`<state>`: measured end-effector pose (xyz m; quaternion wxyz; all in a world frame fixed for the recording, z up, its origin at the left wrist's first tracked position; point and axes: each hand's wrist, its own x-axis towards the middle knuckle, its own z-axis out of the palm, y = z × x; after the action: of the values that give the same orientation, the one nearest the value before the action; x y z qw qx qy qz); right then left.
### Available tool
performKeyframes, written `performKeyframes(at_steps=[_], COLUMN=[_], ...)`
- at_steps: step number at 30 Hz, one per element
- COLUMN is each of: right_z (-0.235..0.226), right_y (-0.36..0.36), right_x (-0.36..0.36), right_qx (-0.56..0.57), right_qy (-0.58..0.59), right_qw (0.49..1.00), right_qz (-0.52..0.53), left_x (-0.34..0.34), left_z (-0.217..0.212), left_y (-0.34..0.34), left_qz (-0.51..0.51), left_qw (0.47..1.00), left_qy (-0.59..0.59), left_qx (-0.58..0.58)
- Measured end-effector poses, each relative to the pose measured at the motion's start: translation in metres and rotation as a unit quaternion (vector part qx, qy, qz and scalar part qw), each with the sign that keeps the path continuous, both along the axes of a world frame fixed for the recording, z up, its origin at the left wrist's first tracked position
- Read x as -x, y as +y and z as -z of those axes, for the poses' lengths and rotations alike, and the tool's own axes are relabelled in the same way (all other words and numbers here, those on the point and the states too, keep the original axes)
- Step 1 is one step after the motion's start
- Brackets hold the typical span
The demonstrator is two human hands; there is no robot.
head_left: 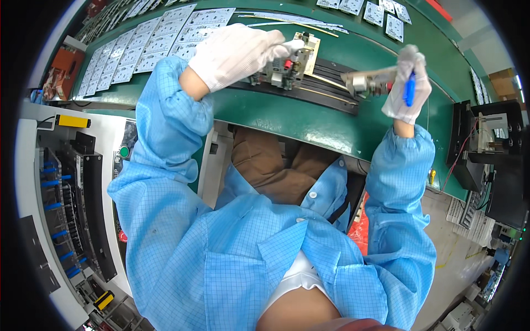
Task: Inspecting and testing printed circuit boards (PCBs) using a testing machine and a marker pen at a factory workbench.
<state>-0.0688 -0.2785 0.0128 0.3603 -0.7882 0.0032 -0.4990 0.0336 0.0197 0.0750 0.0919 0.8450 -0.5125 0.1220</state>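
Note:
Both my hands wear white gloves. My left hand [237,55] is closed on the upper edge of a populated circuit board [276,74], which stands over the black ribbed rack [330,102]. A red part and several pale components show on that board. To the right, my right hand [408,91] grips the end of a second circuit board [367,83], held tilted above the rack's right end and blurred by motion. A blue pen [409,89] is also tucked in the fingers of that hand. A pale board [310,51] stands just behind the left one.
White circuit board panels [146,44] lie in rows at the back left of the green bench [259,118]. Smaller white boards [380,14] sit at the far right. A black fixture [469,143] and a monitor [508,187] stand right; a machine with blue parts [61,204] stands left.

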Motion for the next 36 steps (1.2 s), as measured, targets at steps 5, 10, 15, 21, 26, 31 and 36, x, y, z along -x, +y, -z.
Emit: performKeyframes(at_steps=[5, 10, 15, 21, 26, 31, 36], right_z=[-0.028, 0.051, 0.019, -0.073, -0.087, -0.087, -0.085], right_y=[0.071, 0.073, 0.071, 0.051, -0.08, -0.169, -0.215], right_x=[-0.056, -0.118, -0.097, -0.03, 0.019, 0.05, 0.015], right_qx=[-0.251, -0.146, -0.231, -0.249, -0.108, -0.061, 0.051], right_qy=[-0.04, -0.043, -0.029, 0.014, 0.111, -0.027, 0.026], right_qw=[0.963, 0.972, 0.966, 0.968, 0.984, 0.967, 0.86], right_qz=[0.085, 0.179, 0.116, -0.006, 0.092, 0.246, 0.507], left_x=[0.031, 0.069, 0.03, -0.101, -0.112, -0.06, -0.053], left_z=[0.005, 0.031, 0.022, -0.015, -0.077, -0.066, 0.063], left_y=[0.011, 0.026, 0.04, 0.098, -0.071, -0.316, -0.438], left_qz=[0.028, 0.057, 0.02, 0.103, 0.064, 0.068, 0.12], left_qw=[0.995, 0.973, 0.984, 0.99, 0.976, 0.996, 0.992], left_qy=[-0.097, -0.217, 0.011, -0.034, -0.209, -0.031, -0.011], left_qx=[-0.003, -0.049, 0.174, 0.09, 0.006, 0.056, 0.024])
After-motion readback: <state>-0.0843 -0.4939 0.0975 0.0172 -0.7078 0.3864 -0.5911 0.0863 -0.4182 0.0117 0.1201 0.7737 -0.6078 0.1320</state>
